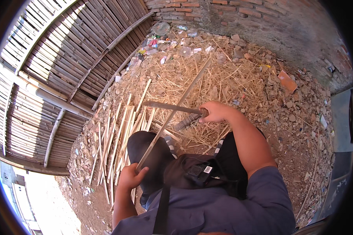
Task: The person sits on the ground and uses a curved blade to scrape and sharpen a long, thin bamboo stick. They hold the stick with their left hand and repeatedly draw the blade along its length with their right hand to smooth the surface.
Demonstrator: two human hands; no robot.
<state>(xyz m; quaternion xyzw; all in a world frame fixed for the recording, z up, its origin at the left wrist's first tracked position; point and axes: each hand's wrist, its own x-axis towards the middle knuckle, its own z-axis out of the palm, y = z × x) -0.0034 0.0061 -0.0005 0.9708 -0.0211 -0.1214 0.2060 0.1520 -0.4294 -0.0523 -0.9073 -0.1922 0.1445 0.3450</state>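
1. On the body side of the shavings heap [227, 84], L hand [131, 176] has its fingers curled tight round the low end of a long pale strip [194, 81], thumb out twd the R. Strip runs up from there, its far end out over the heap in this view; can't tell if it touches.

2. At the heap's near edge, R hand [215, 111] is closed on the grip end of a long dark blade [159, 105]; some fingers hidden, so exact hold unclear.

3. Blade crosses strip over the heap's near part. Actual contact: can't confirm from above.

4. Step in hand looks like shaving/trimming the strip. Best done w/ blade nearly flat to it, light even strokes, thin curls rather than deep bites; a steep angle could dig in or split the grain.

5. Safest stroke dir. is prob. out twd the heap, b/c L knee [147, 143] sits on the heap's body side, under the strip's lower run. Cutting edge not clear; check it 1st.

6. L grip is well apart from the crossing, good; firm hold there should limit twist & whip.

7. Left of the heap: loose strip bundle [121, 137]. Stroke shd clear it.
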